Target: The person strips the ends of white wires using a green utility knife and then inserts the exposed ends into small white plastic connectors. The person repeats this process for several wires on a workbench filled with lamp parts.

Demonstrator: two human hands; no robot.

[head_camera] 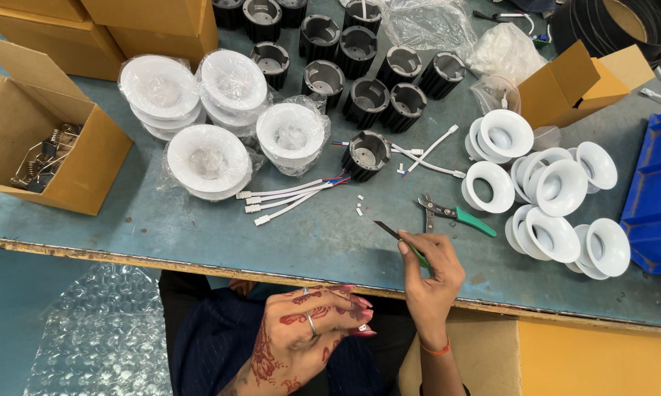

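right hand (pixel 431 273) pinches green-handled tweezers (pixel 400 238) between thumb and fingers, long axis slanting up-left — tip aimed at the small white connector bits (pixel 360 204) just beyond. left hand (pixel 308 330) sits nearer the body than the tweezers, fingers curled together, holding nothing visible — the right is closer to the bits.

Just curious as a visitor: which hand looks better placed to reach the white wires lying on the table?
Probably the right hand: it is over the table edge, though it holds a green-handled tool. The left hand hangs below the table, over the lap, farther from the white wires.
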